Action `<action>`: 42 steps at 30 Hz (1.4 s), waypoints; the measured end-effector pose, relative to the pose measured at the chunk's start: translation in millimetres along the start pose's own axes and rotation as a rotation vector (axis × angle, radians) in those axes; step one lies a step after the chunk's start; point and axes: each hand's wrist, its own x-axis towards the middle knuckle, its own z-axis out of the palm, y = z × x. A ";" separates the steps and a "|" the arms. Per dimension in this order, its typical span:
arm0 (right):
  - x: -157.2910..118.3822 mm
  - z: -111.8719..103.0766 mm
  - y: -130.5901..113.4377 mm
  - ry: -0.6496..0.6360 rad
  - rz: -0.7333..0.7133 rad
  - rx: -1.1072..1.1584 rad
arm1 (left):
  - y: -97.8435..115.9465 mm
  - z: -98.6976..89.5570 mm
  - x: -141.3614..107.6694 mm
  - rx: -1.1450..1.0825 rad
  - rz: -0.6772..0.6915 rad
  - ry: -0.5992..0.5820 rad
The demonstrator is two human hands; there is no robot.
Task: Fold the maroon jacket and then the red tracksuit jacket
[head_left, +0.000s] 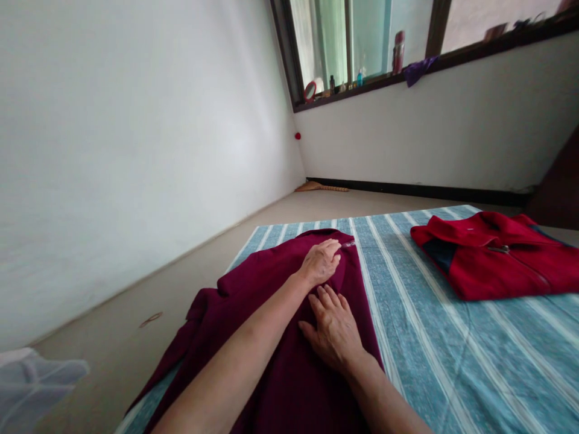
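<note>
A maroon long-sleeved garment (271, 265) lies folded lengthwise on a blue-and-white striped bed sheet (407, 337), one sleeve trailing off to the lower left. At its far end, near a pale strip by the collar, my left hand (320, 261) has its fingers curled against the cloth; its fingertips are partly hidden. Closer to me, my right hand (335, 330) rests flat on the same garment, fingers spread. To the right sits a folded red jacket (502, 259) with a zip and dark blue panels, untouched by either hand.
A white wall (136, 150) rises on the left beyond a strip of floor (181, 283). A hand broom (319, 186) lies in the far corner. Bottles, a mirror (310, 91) and a purple cloth (417, 71) are on the window sill. Sheer white fabric (40, 386) shows at lower left.
</note>
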 end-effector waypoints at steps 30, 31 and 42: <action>-9.1 8.1 17.4 -0.006 -0.051 -0.183 | 124.2 -31.2 -226.1 0.030 -0.075 0.081; -8.5 8.6 16.9 0.005 -0.054 -0.181 | 132.0 -31.0 -244.3 0.063 -0.044 0.064; -10.1 16.4 21.5 0.026 -0.070 -0.200 | 144.2 -3.7 -302.8 0.235 0.079 -0.026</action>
